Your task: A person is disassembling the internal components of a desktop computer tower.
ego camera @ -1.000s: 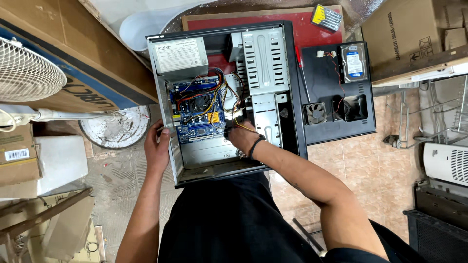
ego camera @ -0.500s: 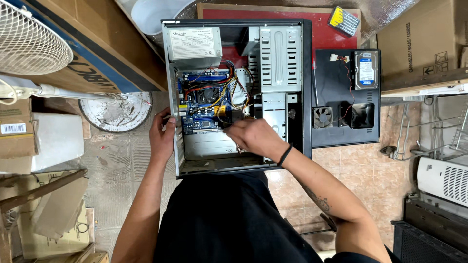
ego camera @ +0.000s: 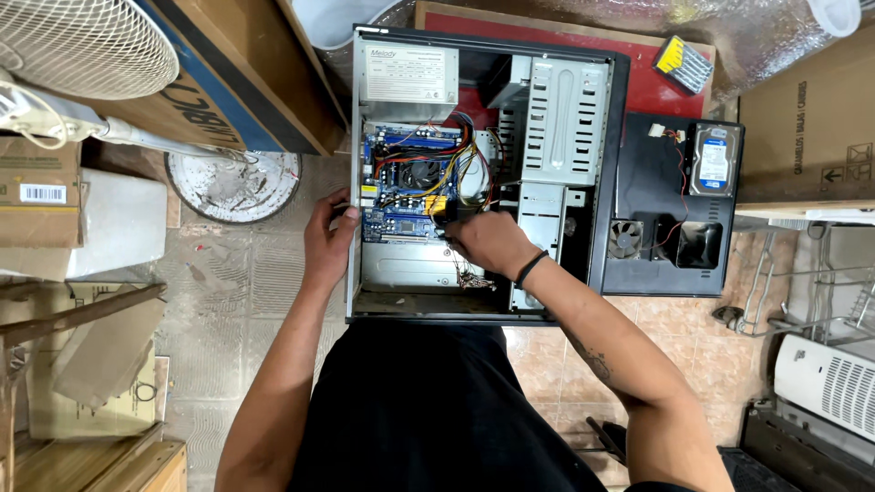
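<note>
**Open PC case on the floor**

Tiled floor (ego camera: pixel 228 292) carries an open PC case (ego camera: pixel 602 182) lying on its side, with cardboard boxes (ego camera: pixel 246 82) and a fan (ego camera: pixel 73 46) to the left. Left hand (ego camera: pixel 326 239) grips the case's left wall, fingers curled over the edge. Right hand (ego camera: pixel 488 241) reaches inside, fingers pinched on a yellow connector (ego camera: pixel 437 205) among the cables (ego camera: pixel 456 169) just beside the blue motherboard (ego camera: pixel 396 196). Hard drive (ego camera: pixel 714 159) lies on a black panel (ego camera: pixel 656 182) to the right.
</note>
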